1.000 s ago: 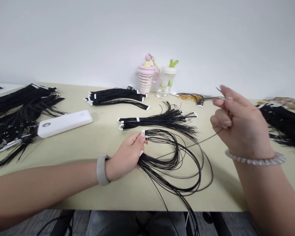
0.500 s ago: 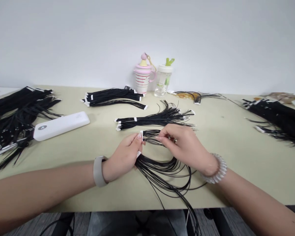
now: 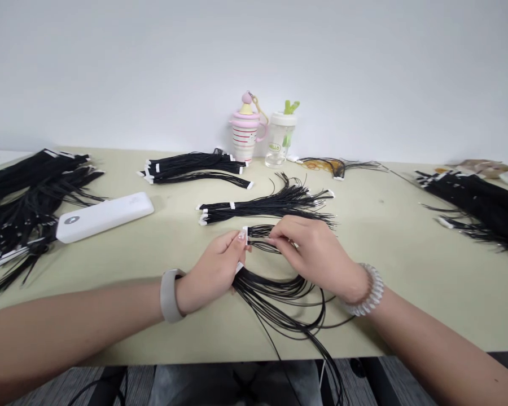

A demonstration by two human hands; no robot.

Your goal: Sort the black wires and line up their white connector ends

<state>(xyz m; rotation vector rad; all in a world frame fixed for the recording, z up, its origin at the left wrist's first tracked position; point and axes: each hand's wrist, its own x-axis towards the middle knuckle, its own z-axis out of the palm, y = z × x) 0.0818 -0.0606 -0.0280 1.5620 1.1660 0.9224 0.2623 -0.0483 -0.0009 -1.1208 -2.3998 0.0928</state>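
Between thumb and fingers, my left hand (image 3: pixel 220 259) grips a white connector (image 3: pixel 245 234) with thin black wires running out of it to the right. A second white connector (image 3: pixel 239 267) shows just below that hand, and a loop of black wires (image 3: pixel 279 285) hangs from it over the table's front edge. My right hand (image 3: pixel 311 245) is closed in a pinch on one of the black wires (image 3: pixel 265 243), close to the upper connector. Its other fingers are curled, and the wire's far end is hidden behind them.
Bundles of black wires with white connectors lie behind my hands (image 3: pixel 262 206), further back (image 3: pixel 195 164), at left (image 3: pixel 29 192) and at right (image 3: pixel 478 203). A white power bank (image 3: pixel 105 217) rests at left. A pink-lidded cup (image 3: pixel 244 135) and a clear cup (image 3: pixel 279 141) stand by the wall.
My right hand has shifted slightly left, nearer the connector, still pinching a wire. The left hand keeps its grip almost in place.
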